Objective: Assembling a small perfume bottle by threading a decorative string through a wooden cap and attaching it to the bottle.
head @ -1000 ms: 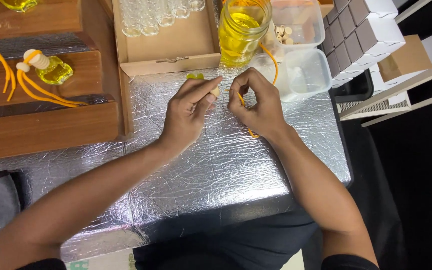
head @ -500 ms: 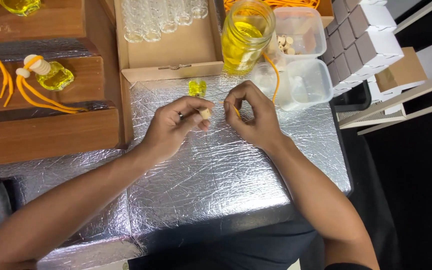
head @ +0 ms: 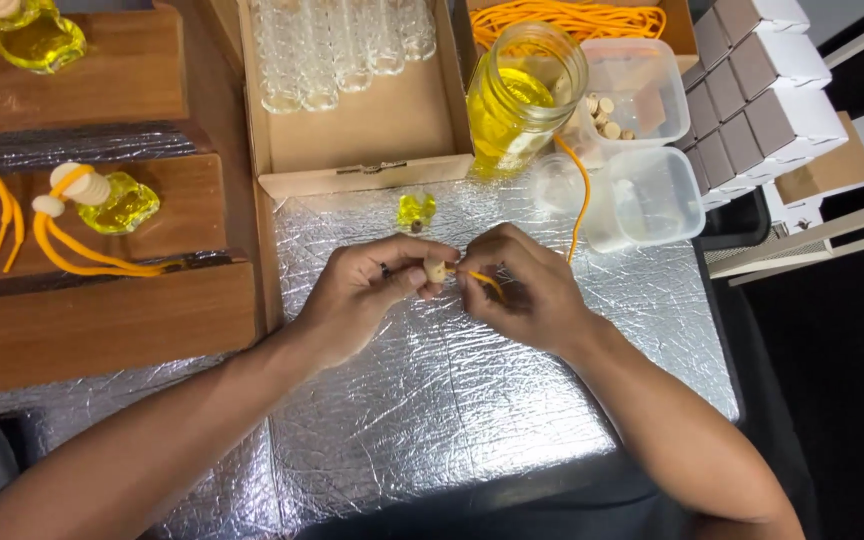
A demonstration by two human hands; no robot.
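Two hands meet over the middle of the shiny counter point(head: 452, 420). The left hand point(head: 367, 300) has its fingers pressed together around a small round wooden bead point(head: 436, 270), pinching it near the tips. The right hand point(head: 527, 295) pinches the end of a thin orange cord point(head: 487, 283) and points it at the bead, so the two are touching or almost touching. The bead looks smooth and tiny, so it could slip out and roll away on the crinkly silver foil. The cord is soft and floppy, and its end could bend or fray and miss the hole. The cord runs up toward a big glass jar point(head: 522, 95) of yellow liquid, and a hard tug might pull on the jar and spill it. Just behind the hands sits a little bottle point(head: 416, 210) of yellow liquid, which an elbow or wrist could bump over. Clear plastic tubs point(head: 642, 195) with more beads stand to the right, and a brown cardboard box point(head: 372, 130) holds empty glass bottles. Wooden steps point(head: 102, 330) on the left carry a finished bottle with an orange loop.
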